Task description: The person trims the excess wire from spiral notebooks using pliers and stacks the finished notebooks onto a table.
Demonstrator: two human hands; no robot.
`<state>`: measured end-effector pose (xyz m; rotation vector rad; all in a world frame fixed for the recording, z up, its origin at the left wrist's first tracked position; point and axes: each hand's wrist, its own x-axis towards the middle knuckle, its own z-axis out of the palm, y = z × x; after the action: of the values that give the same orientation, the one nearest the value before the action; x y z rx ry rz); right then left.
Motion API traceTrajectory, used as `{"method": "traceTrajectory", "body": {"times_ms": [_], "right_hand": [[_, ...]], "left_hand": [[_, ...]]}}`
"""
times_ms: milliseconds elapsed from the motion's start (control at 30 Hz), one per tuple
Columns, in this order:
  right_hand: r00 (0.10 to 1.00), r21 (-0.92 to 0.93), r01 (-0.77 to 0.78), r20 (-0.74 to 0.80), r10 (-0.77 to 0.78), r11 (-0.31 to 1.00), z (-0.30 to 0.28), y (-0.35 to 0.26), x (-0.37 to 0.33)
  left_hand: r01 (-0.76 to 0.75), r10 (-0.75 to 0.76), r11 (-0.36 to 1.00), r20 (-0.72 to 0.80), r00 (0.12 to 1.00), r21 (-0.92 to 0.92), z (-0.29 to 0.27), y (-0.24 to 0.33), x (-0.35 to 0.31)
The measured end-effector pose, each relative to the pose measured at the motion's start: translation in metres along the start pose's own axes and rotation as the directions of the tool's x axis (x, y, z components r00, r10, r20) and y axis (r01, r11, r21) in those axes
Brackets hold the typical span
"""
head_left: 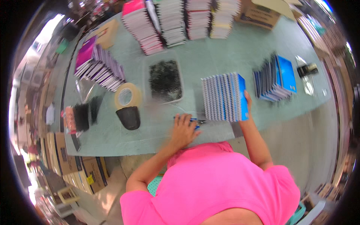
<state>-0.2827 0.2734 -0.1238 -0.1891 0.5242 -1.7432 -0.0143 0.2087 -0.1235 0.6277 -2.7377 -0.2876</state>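
Note:
A row of spiral notebooks (pixel 221 97) with a bright blue cover at its right end stands on the table in front of me, coil bindings facing up and toward me. My right hand (pixel 248 107) is at that blue end, fingers against the cover; its thumb is hidden. Near the table's front edge, my left hand (pixel 183 129) lies with fingers spread over a pair of blue-handled pliers (pixel 201 122), whose metal jaws point right. Whether it grips the handles is unclear. A tray of black coil pieces (pixel 165 80) sits ahead of the left hand.
Another blue notebook stack (pixel 275 80) stands right. Left are purple notebooks (pixel 99 65), a tape roll (pixel 126 96) and a black cup-like object (pixel 128 117). Tall notebook piles (pixel 170 22) and an open cardboard box (pixel 258 15) line the far side. A small dark bottle-like item (pixel 307 70) lies far right.

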Motion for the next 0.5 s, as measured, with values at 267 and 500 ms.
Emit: {"method": "traceTrajectory", "body": {"times_ms": [267, 500], "right_hand": [[0.975, 0.123, -0.102, 0.211, 0.074, 0.987, 0.083, -0.006, 0.055], [0.778, -0.165, -0.533, 0.291, 0.557, 0.83, 0.226, 0.066, 0.207]], "left_hand": [[0.222, -0.526, 0.292, 0.038, 0.849, -0.93, -0.109, -0.003, 0.078], [0.005, -0.773, 0.097, -0.072, 0.63, -0.995, -0.153, -0.104, 0.111]]}}
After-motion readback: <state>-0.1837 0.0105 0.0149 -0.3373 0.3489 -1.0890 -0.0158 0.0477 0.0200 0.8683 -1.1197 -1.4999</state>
